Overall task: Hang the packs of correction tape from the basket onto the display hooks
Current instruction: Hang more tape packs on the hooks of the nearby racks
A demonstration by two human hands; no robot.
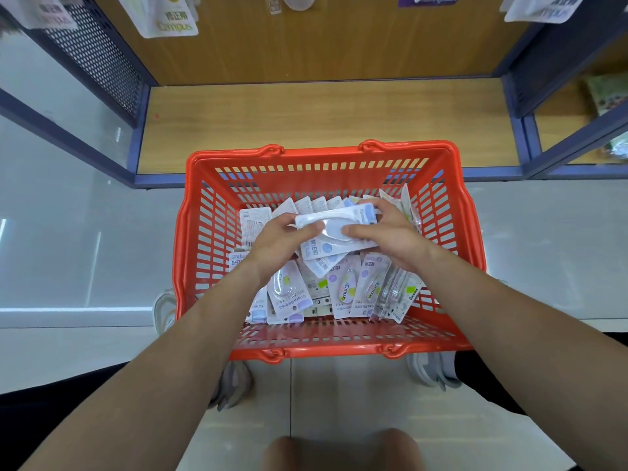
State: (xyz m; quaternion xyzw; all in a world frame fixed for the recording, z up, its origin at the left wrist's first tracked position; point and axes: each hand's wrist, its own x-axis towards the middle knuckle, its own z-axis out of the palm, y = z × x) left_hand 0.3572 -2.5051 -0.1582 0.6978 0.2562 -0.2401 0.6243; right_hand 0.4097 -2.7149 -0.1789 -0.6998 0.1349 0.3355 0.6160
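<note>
A red plastic basket (204,253) stands on the floor in front of me, filled with several blister packs of correction tape (346,290). Both hands are inside it, holding a small stack of packs (334,220) between them above the loose pile. My left hand (282,239) grips the stack's left end, and my right hand (390,237) grips its right end with the thumb on top. Packs hung on the display (173,15) show at the top edge; the hooks themselves are out of view.
A low wooden shelf (323,120) with a blue metal frame (509,171) lies just beyond the basket. A perforated side panel (98,59) rises at the left. My shoes (231,385) and knee (343,450) sit below the basket on pale floor tiles.
</note>
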